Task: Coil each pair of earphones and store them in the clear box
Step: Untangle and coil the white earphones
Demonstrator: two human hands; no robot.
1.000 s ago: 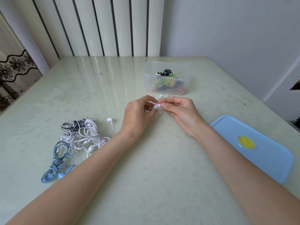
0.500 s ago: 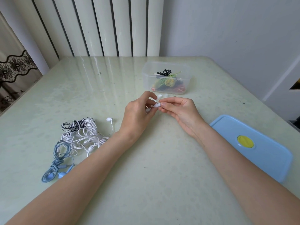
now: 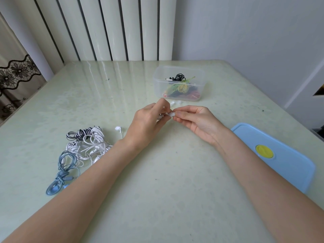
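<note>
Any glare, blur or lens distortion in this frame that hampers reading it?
Head view: pale streaks of glare on the table near the far edge; wide-angle bending of the edges; image sharp, though the white earphones between both hands are mostly hidden.

Glossy pale-green table (image 3: 122,88) meets white vertical slats (image 3: 112,28) and plain wall (image 3: 245,28).

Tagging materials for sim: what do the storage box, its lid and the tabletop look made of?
Clear box: translucent, slightly frosted plastic; the coiled earphones show through its walls. Blue lid: opaque matte plastic with a yellow round centre piece. Tabletop: glossy, likely glass or a clear cover over pale green; it mirrors the wall slats.
</note>
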